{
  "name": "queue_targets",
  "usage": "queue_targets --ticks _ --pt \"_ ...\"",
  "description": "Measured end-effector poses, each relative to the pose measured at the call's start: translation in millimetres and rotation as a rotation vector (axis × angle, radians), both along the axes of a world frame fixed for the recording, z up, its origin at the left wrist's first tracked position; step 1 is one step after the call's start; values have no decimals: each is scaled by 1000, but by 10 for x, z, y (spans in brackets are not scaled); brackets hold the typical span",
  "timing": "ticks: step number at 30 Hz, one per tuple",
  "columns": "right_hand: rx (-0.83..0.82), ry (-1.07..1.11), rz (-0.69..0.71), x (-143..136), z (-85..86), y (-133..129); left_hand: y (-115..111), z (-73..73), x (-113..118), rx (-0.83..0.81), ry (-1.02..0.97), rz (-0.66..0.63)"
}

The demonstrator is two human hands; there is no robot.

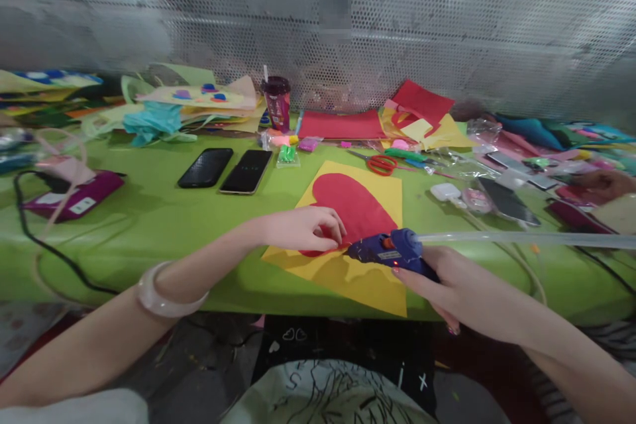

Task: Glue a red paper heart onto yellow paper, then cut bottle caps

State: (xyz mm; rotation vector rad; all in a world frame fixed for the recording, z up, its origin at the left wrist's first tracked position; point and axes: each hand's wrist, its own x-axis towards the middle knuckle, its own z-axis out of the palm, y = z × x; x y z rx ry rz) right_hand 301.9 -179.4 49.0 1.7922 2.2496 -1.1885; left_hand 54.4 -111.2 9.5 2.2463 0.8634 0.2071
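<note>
A red heart cutout [350, 202] lies on a yellow sheet [368, 288] near the table's front edge. At the heart's lower edge, my left hand [313, 228] is closed, its thumb and curled fingers pinching the rim. My right hand [462, 285] is wrapped around the handle of a dark blue glue gun [385, 248]. The gun's nozzle points left and comes close to the heart's edge, beside my left fingertips. A long clear glue stick [527, 238] sticks out of its back, and a small red light glows on its body.
Two phones [206, 167] lie left of the sheet, and red-handled scissors [381, 164] behind it. A lidded cup [277, 103] stands near the perforated metal wall. A purple box [79, 195] with cables is at left. Another person's hand [609, 185] shows at far right.
</note>
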Motion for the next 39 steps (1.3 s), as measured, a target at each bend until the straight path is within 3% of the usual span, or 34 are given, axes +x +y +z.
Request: queue_targets --ticks 24,34,39 --pt "104 -56 -14 206 -20 15 -31 -40 -16 -2 -4 11" --pt "167 -226 99 113 217 131 -258 -71 -10 127 -42 34" --pt "262 -296 168 104 292 157 -350 -168 -34 221 -39 75"
